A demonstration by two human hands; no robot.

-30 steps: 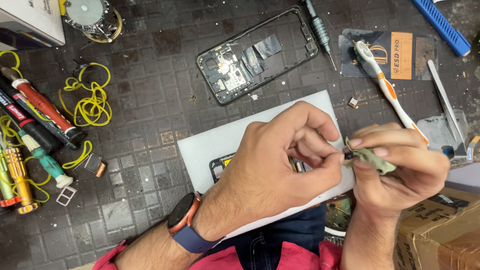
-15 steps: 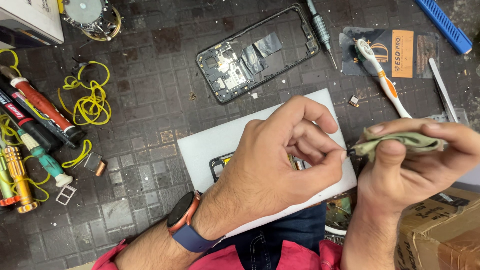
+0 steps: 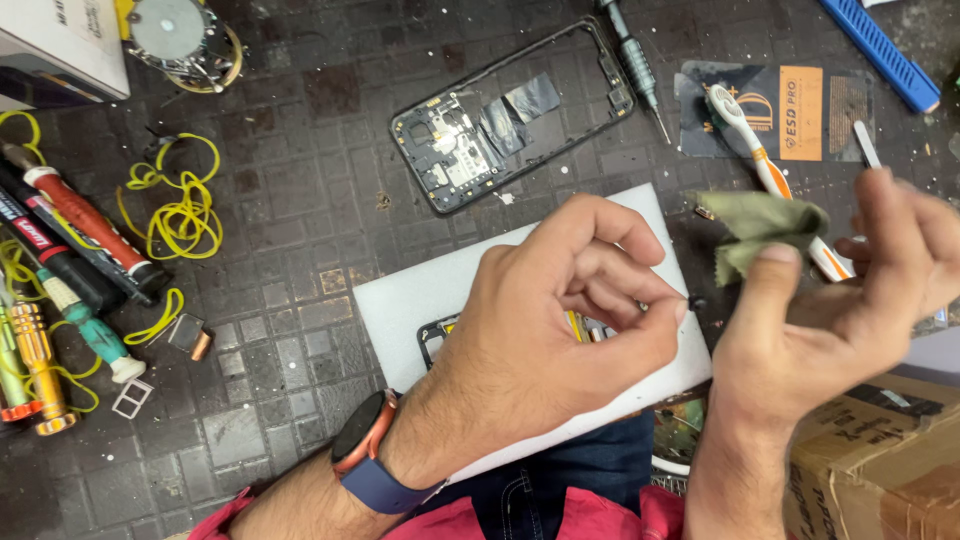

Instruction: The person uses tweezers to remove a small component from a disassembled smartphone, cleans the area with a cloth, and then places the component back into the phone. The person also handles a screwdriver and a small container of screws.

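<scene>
Along the left edge of the dark, scuffed tile mat (image 3: 280,300) I log a row of plastic-handled screwdrivers (image 3: 70,250) tangled with loops of yellow wire (image 3: 180,210), several cut off by the frame. Further right lies an opened phone chassis (image 3: 510,115), a black rectangular frame with circuit board and grey tape patches exposed. Below it sits a smooth white pad (image 3: 420,300), with a second black phone frame (image 3: 440,335) on it, mostly hidden under the left hand (image 3: 555,330). That hand, with an orange-and-blue watch (image 3: 365,455) on its wrist, has thumb and forefinger pinched together on a tiny dark part (image 3: 697,300); what the part is I cannot make out. Right of it, the right hand (image 3: 840,310) pinches a crumpled olive-green cloth (image 3: 765,225) between thumb and fingers, its fingertips motion-blurred. Against half a second ago, the right hand has lifted and drawn away, so cloth and dark part are now apart rather than touching; the left hand has held its place. A white-and-orange toothbrush (image 3: 745,135) lies partly behind the cloth, and a cardboard box (image 3: 880,460) is cut off at the lower right.
</scene>
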